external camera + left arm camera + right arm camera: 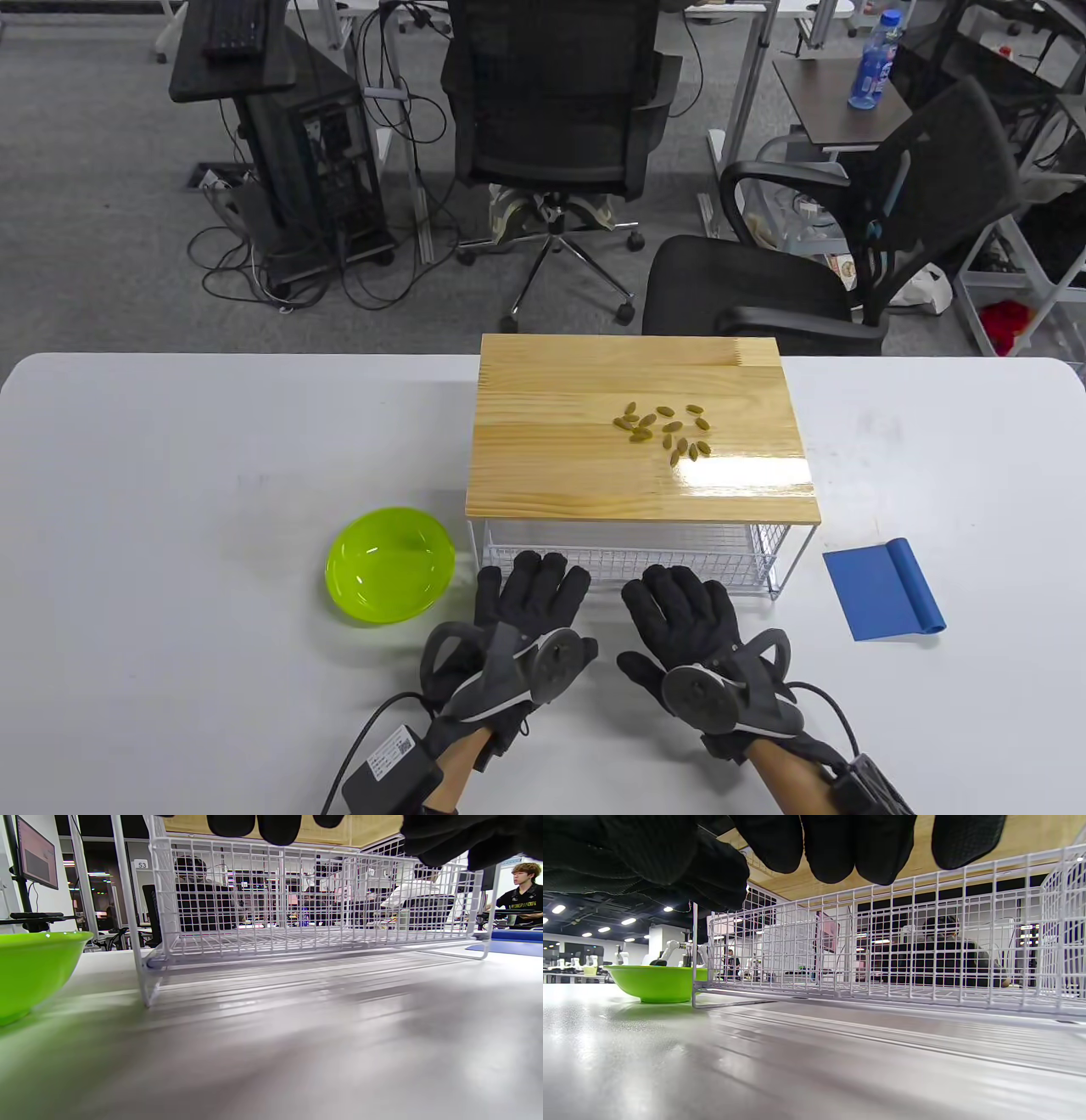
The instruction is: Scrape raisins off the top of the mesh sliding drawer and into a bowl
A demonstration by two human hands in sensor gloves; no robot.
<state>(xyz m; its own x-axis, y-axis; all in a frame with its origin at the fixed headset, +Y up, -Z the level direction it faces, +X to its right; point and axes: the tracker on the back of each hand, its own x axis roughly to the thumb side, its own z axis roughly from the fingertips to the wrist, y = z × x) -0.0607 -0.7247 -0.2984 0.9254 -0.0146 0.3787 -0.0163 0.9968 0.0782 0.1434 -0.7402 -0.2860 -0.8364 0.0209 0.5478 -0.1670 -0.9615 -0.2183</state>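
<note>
Several green-brown raisins (668,429) lie on the wooden top (594,458) of the white mesh sliding drawer (632,556), right of its middle. A lime green bowl (389,564) stands on the table left of the drawer's front, also seen as the bowl (29,967) and the bowl (655,982). A blue scraper (884,589) lies flat to the right of the drawer. My left hand (528,594) and right hand (679,604) rest flat on the table just before the drawer front, fingers straight, holding nothing. The mesh basket (314,906) fills both wrist views, with the basket (903,946) empty.
The white table (170,509) stretches left and right of the drawer. Beyond its far edge stand two black office chairs (556,127), a cart with cables and a desk with a blue bottle (874,64). A person sits far off in the left wrist view.
</note>
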